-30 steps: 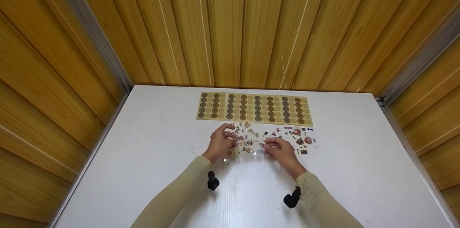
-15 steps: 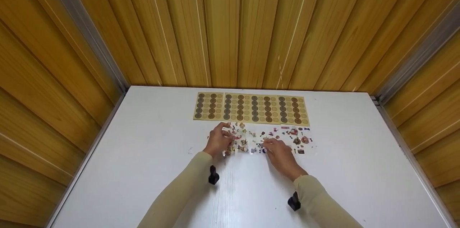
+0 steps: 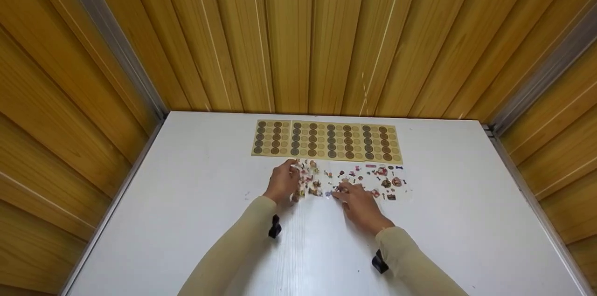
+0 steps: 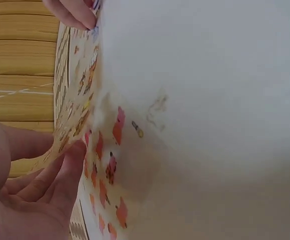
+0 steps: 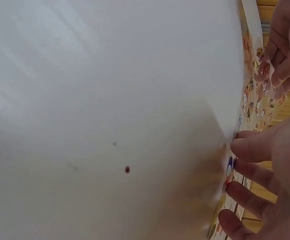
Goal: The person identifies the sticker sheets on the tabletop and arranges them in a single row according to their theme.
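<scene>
A clear sticker sheet [image 3: 350, 174] with small colourful cartoon stickers lies across the table in the head view. My left hand [image 3: 282, 181] pinches its left end between thumb and fingers. In the left wrist view that end of the sheet [image 4: 74, 112] rises off the table, bent between the thumb and fingers. Pink and orange stickers [image 4: 118, 125] show low on the table beneath it. My right hand [image 3: 361, 205] rests with spread, nearly straight fingers at the sheet's near edge, fingertips [image 5: 237, 192] on it in the right wrist view.
Behind the clear sheet, tan sheets [image 3: 326, 140] with rows of dark and light round stickers lie side by side. The white table [image 3: 210, 170] meets ribbed wood-look panels [image 3: 289, 35] at the back. A black wrist camera [image 3: 380, 262] hangs by the right sleeve.
My right hand has shifted slightly toward me and left, its fingers spreading flatter on the sheet. My left hand has drawn slightly in, still holding the left end. The head view has shifted a little.
</scene>
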Tool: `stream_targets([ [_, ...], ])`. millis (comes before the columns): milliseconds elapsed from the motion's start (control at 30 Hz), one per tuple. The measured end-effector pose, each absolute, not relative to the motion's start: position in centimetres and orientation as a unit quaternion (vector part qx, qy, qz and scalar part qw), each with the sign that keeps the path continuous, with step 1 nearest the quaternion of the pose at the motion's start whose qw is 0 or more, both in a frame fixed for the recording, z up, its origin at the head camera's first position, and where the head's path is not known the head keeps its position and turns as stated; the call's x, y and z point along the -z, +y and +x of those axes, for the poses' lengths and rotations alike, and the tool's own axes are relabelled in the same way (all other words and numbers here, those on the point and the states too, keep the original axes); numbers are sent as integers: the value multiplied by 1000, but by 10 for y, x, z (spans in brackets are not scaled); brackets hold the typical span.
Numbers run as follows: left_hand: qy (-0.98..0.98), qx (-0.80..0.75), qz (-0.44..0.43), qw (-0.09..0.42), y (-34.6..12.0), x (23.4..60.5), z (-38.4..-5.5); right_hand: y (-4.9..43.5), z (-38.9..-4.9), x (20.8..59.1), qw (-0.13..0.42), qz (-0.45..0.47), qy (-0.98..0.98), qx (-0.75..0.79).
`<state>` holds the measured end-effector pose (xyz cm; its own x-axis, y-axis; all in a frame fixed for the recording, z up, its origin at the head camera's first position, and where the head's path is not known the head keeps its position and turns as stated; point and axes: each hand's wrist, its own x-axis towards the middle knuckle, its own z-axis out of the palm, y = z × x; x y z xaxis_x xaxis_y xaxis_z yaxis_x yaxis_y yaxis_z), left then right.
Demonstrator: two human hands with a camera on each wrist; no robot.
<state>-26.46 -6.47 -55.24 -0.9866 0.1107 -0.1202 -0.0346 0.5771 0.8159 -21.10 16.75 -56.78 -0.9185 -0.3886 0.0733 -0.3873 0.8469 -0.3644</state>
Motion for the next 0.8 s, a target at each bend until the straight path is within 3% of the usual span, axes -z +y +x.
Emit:
stream_targets([
  [100,911,-397,70,84,-71,551,-261,167,-211,568,-3,-206,961,186],
  [233,930,-313,121,147,-81,548,-255,167,-210,569,-8,-203,962,180],
  [333,943,-248,148,167,-90,546,-251,165,-209,569,-1,-194,964,183],
  [800,989,-106,89,42,-122,548,-243,164,-205,568,-2,-197,964,177],
])
